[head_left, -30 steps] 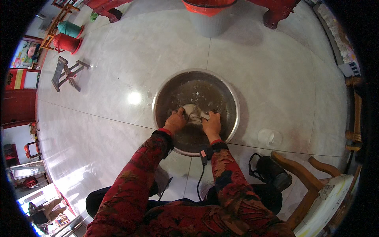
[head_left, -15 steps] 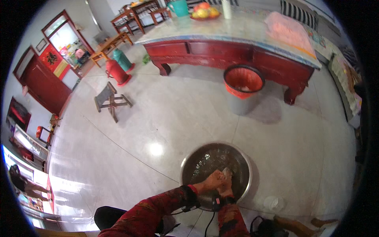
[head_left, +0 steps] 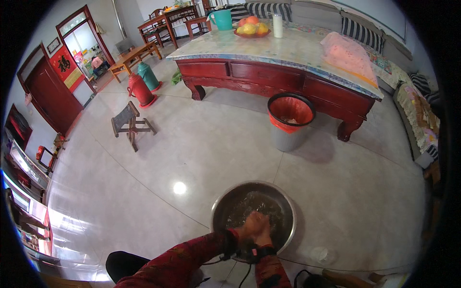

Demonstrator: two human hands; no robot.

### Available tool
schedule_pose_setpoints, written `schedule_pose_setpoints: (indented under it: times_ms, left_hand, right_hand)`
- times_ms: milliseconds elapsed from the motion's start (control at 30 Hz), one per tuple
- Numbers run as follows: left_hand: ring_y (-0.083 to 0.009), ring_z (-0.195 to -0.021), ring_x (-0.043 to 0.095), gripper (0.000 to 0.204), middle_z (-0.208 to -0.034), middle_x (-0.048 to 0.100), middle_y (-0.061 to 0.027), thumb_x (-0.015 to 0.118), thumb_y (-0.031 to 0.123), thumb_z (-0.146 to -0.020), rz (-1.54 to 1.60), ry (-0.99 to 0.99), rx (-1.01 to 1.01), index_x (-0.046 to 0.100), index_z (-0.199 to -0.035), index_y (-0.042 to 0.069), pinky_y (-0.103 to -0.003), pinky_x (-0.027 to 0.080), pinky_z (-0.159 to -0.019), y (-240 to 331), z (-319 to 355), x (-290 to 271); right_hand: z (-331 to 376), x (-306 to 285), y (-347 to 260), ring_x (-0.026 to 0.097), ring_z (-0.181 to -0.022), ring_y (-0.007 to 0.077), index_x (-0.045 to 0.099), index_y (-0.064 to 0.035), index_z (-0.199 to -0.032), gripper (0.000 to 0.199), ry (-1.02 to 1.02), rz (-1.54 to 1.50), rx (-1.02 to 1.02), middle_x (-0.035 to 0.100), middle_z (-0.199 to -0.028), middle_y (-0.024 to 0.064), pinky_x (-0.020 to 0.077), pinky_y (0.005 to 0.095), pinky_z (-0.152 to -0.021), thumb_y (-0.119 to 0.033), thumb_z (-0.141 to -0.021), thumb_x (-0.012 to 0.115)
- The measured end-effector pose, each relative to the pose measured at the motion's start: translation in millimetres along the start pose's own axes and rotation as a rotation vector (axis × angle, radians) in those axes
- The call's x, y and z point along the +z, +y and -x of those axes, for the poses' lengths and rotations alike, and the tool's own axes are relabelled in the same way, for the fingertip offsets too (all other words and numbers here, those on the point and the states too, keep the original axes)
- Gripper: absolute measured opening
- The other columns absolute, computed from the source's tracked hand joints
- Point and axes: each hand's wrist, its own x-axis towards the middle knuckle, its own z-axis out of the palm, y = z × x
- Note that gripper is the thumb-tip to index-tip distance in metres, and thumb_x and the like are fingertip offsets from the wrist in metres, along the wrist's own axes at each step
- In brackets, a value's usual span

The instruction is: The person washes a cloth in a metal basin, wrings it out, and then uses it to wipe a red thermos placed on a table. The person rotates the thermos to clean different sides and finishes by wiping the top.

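A round metal basin [head_left: 290,231] stands on the floor in front of me, with murky, rippling water [head_left: 247,204] in it. Over the water, my left hand [head_left: 251,224] and my right hand [head_left: 263,237] are clasped together, fingers closed. Whatever is between them, if anything, is hidden by the fingers. Both forearms wear red patterned sleeves, and dark bands with cables circle the wrists. To the right of the basin sits a small pale, translucent object [head_left: 322,255].
Beyond the basin stands a grey bin [head_left: 286,139] with a red liner, beside a red wooden table [head_left: 269,72] holding fruit, a teal jug and a white bottle. A folding stool [head_left: 128,122] and red and green flasks [head_left: 140,90] stand at left.
My clasped hands have shifted slightly within the basin. A pale thing that poked out by the fingertips no longer shows. The whole view has tilted a little.
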Motion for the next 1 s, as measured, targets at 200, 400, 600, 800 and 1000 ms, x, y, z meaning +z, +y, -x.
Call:
schedule_pose_setpoints:
  times_ms: [200, 400, 600, 800, 1000]
  left_hand:
    - [-0.0251, -0.073, 0.06, 0.015, -0.074, 0.06, -0.0159, 0.058, 0.015, -0.084, 0.168, -0.111, 0.116, 0.059, -0.078, 0.001, -0.041, 0.047, -0.063, -6, -3, -44]
    - [-0.0191, -0.083, 0.059, 0.017, -0.087, 0.062, -0.0119, 0.06, 0.018, -0.085, 0.131, -0.023, 0.081, 0.06, -0.093, 0.003, -0.036, 0.048, -0.076, 2, 3, -16]
    - [-0.0131, -0.091, 0.058, 0.027, -0.093, 0.064, -0.0079, 0.061, 0.021, -0.087, -0.242, -0.146, 0.238, 0.061, -0.108, 0.004, -0.031, 0.048, -0.084, -4, 5, -44]
    - [-0.0124, -0.075, 0.058, 0.02, -0.082, 0.06, -0.0008, 0.055, 0.025, -0.092, 0.184, -0.153, 0.008, 0.064, -0.097, 0.007, -0.031, 0.05, -0.065, 0, 14, -24]
    - [-0.0201, -0.089, 0.061, 0.022, -0.099, 0.063, -0.0091, 0.056, 0.018, -0.091, -0.136, -0.216, 0.096, 0.061, -0.106, 0.003, -0.032, 0.052, -0.072, -22, -3, -44]
  right_hand:
    - [8, 26, -1, 0.045, -0.123, 0.0272, 0.048, -0.0105, -0.13, 0.056, 0.205, -0.13, 0.06, 0.047, -0.134, 0.0088, 0.0393, 0.0445, -0.099, -0.053, -0.094, 0.041]
    - [30, 44, -7, 0.05, -0.111, 0.0278, 0.049, -0.0095, -0.129, 0.048, 0.23, -0.09, 0.049, 0.049, -0.129, 0.0096, 0.0448, 0.042, -0.088, -0.042, -0.093, 0.047]
    - [17, 40, 4, 0.045, -0.12, 0.0316, 0.043, -0.0058, -0.133, 0.059, 0.351, -0.122, 0.04, 0.044, -0.136, 0.012, 0.0389, 0.0466, -0.098, -0.048, -0.093, 0.043]
    - [17, 23, 0, 0.043, -0.122, 0.032, 0.044, -0.0046, -0.131, 0.059, 0.109, -0.147, -0.047, 0.043, -0.135, 0.0145, 0.0363, 0.0448, -0.102, -0.05, -0.095, 0.035]
    - [9, 44, 9, 0.046, -0.115, 0.0298, 0.053, -0.0072, -0.122, 0.053, 0.282, -0.087, -0.041, 0.05, -0.128, 0.0107, 0.0365, 0.0472, -0.099, -0.049, -0.092, 0.041]
